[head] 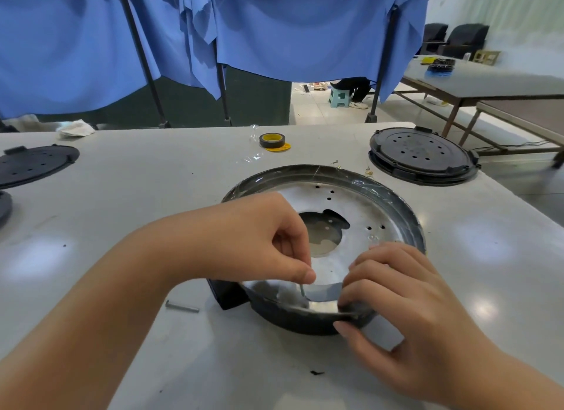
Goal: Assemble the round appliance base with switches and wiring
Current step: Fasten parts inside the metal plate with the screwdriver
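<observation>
A round appliance base (393, 214), black-walled with a shiny metal plate (360, 214) inside, is sitting on the white table (152, 196) directly in front of the person, close to the near edge. The plate is showing a large irregular opening at its middle and several small holes scattered around it, and clear film is clinging to the far rim. The left hand (256, 238) is reaching in over the near left part of the base, its thumb and forefinger pinching a thin screw (301, 289) that is pointing down toward the plate near the front rim. The right hand (393, 299) is gripping the near right rim of the base, fingers curled over the top edge and thumb pressing against the outer wall. A black block is jutting out from the base's near left side. Just to the left of that, a loose bolt (182, 306) is lying flat on the table. Farther back, a roll of dark tape (272, 140) with a yellow core is resting near the middle of the table, with crumpled clear wrap beside it. A stack of black round covers (422, 156) is standing at the far right, another black cover (36, 163) is lying at the far left, and a white rag (76, 128) is sitting at the back edge. Blue cloth (274, 28) is hanging behind the table.
</observation>
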